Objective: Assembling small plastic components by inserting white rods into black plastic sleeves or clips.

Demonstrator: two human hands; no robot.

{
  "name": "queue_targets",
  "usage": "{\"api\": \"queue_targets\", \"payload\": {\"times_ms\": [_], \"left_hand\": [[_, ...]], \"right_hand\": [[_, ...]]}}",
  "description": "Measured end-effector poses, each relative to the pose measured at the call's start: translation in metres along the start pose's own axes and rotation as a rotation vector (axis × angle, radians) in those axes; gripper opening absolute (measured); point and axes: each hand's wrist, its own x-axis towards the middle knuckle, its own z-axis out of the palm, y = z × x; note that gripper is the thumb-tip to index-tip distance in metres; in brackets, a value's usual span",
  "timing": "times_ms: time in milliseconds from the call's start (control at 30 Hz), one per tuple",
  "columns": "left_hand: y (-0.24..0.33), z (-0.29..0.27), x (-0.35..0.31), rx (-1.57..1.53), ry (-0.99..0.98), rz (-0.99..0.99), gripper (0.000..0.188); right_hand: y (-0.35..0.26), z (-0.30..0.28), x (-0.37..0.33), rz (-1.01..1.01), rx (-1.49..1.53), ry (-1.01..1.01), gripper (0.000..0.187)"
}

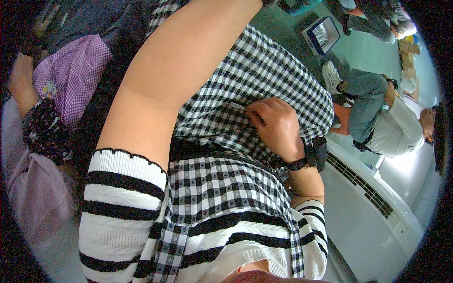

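Observation:
My left forearm (155, 80) reaches up across the picture, and the hand lies out of view past the upper edge. On my lap, over a black-and-white checked apron (278, 70), rests my right hand (275, 123). Its fingers are curled and closed against the cloth. A thin whitish edge shows by the fingertips, too small to name. A black strap with a dark block (315, 154) is around the right wrist.
Close on my left sits a person in a purple checked garment (75, 75). Another person in a white top (398, 127) sits at the right on an orange-pink stool (340, 118). A blue-rimmed box (334, 45) stands on the green floor. Beside me at right is a white unit with a vent grille (363, 184).

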Motion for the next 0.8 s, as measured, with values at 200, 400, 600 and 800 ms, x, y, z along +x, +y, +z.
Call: {"api": "queue_targets", "payload": {"times_ms": [200,400,600,800], "left_hand": [[0.001,0.000,-0.003,-0.007,-0.007,-0.015,0.022],[0.001,0.000,-0.003,0.013,0.009,0.008,0.021],[0.000,0.001,-0.002,0.007,0.021,0.016,0.020],[0.000,0.000,-0.001,0.034,0.016,0.004,0.021]], "right_hand": [[0.001,0.007,0.006,-0.085,-0.091,0.017,0.012],[0.000,0.005,0.006,-0.072,-0.104,0.053,0.013],[0.001,-0.004,0.008,-0.071,-0.038,-0.009,0.013],[0.000,-0.001,0.012,-0.105,-0.027,0.022,0.015]]}}
